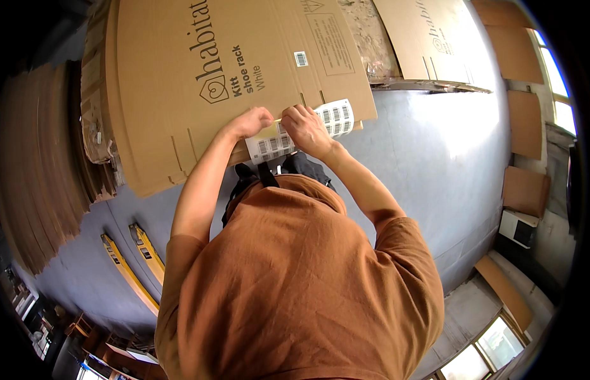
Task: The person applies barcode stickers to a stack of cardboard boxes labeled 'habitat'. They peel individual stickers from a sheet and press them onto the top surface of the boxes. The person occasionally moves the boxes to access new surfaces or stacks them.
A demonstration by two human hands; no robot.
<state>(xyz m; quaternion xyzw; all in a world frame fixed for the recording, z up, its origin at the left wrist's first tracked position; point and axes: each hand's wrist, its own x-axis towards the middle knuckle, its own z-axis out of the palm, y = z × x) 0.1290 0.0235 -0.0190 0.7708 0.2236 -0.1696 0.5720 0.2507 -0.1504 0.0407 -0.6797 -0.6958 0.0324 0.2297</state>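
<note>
A sheet of white barcode labels (336, 118) lies along the near edge of a large flat brown carton (162, 95), in front of my body. My left hand (249, 122) is closed in a pinch at the sheet's upper left, where a yellowish bare patch shows. Just to its right, my right hand (306, 131) rests over the middle of the sheet, fingers bent and pressed together. A thin pale yellow strip (277, 120) runs between the fingertips of both hands. My fingers partly hide what each one grips.
Brown cardboard sheets (35, 152) are stacked at the left. Two yellow forks (127, 272) lie on the grey floor (434, 158), behind me to the left. Another flat carton (428, 38) lies at the far right. Cardboard panels (524, 123) line the right wall by a window.
</note>
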